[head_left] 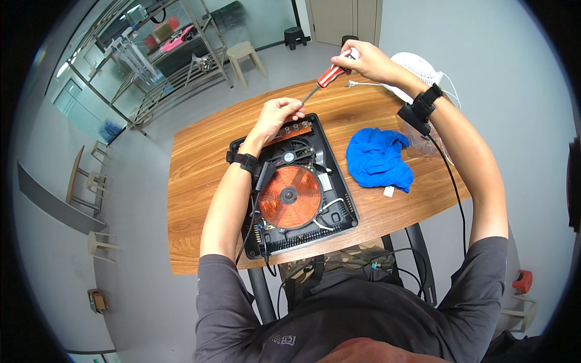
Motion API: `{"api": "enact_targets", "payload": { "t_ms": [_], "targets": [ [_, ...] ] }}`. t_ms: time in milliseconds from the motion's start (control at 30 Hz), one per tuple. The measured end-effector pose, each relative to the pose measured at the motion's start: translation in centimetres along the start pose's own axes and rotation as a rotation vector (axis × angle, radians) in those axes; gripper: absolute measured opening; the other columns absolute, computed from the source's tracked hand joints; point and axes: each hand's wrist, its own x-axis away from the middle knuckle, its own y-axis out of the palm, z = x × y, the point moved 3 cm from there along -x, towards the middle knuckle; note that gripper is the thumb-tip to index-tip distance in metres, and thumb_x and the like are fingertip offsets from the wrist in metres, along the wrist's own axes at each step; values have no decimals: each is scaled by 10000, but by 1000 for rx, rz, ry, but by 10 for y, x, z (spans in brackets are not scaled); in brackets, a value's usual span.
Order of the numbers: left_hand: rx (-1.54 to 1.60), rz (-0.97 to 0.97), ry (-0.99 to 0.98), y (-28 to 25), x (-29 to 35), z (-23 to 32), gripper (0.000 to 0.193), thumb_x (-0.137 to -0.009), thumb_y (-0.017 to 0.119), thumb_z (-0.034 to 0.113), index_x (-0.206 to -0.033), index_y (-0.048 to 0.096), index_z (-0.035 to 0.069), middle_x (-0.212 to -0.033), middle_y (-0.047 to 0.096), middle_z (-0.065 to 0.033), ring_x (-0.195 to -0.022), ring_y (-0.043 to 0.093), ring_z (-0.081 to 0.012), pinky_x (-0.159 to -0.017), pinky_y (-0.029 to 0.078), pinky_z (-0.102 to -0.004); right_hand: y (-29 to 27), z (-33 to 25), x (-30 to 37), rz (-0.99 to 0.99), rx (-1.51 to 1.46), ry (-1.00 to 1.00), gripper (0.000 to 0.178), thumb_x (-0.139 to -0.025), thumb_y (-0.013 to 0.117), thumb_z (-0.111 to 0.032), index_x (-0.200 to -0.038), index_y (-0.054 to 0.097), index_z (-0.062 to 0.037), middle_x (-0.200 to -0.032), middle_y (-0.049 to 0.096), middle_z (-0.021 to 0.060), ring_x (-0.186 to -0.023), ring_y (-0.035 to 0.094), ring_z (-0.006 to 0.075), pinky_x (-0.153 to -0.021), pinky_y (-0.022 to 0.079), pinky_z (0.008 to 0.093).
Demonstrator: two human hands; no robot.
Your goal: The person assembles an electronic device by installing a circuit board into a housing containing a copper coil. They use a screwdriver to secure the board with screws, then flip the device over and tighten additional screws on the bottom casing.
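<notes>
My right hand (365,62) is closed on the red-and-white handle of a screwdriver (330,77), its shaft slanting down to the left. At the shaft's lower end, the fingers of my left hand (282,112) are pinched around the tip; whether a small screw is also between them cannot be made out. Both hands are above the far end of an opened induction cooker (339,199). Inside its black casing lie a round copper coil (301,207), a black fan (289,156) and an orange control board (296,129), partly hidden by my left hand.
The cooker lies on a wooden table (200,157). To its right is a crumpled blue cloth (379,158), with a white fan (416,65) and its plugged cord behind. Cables hang from both wrist straps. A metal rack (181,60) and a stool (245,59) stand beyond.
</notes>
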Motion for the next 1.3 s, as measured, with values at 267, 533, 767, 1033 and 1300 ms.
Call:
{"api": "enact_targets", "payload": {
  "t_ms": [267, 533, 767, 1033, 1300],
  "targets": [
    [-378, -180, -48, 20, 0, 8, 226, -981, 687, 200, -1031, 716, -18, -939, 745, -59, -829, 672, -112, -801, 546, -269, 14, -16, -7, 42, 157, -33, 410, -934, 724, -399, -932, 639, 3, -812, 700, 105, -755, 677, 160, -692, 524, 318],
    [-726, -255, 30, 13, -15, -5, 154, -884, 613, -1, -973, 738, 2, -950, 735, -102, -897, 688, -197, -822, 546, -327, 43, -27, -12, -4, 301, -174, 453, -925, 719, -408, -954, 618, 33, -821, 707, 204, -772, 705, 326, -709, 538, 391],
    [-1096, -271, 255, 6, -15, -13, 348, -730, 549, -68, -976, 761, 57, -1116, 659, -115, -1140, 575, -310, -1029, 459, -403, 65, -24, -16, -73, 328, -177, 461, -935, 705, -397, -989, 589, 46, -848, 709, 247, -818, 698, 411, -733, 546, 445],
    [-1068, -246, 194, 1, -16, -22, 328, -772, 523, -9, -937, 782, 106, -1222, 669, -56, -1236, 542, -290, -1061, 387, -503, 73, -29, -20, -102, 331, -184, 444, -928, 714, -377, -998, 581, 41, -868, 697, 267, -828, 681, 446, -730, 537, 466],
    [-1001, -280, 184, 10, -11, -13, 385, -709, 505, -77, -967, 762, 47, -1119, 653, -132, -1145, 572, -318, -1047, 447, -403, 78, -38, -21, -124, 366, -183, 469, -913, 728, -395, -1023, 578, 35, -857, 692, 263, -834, 676, 460, -728, 538, 478]
  ]
}}
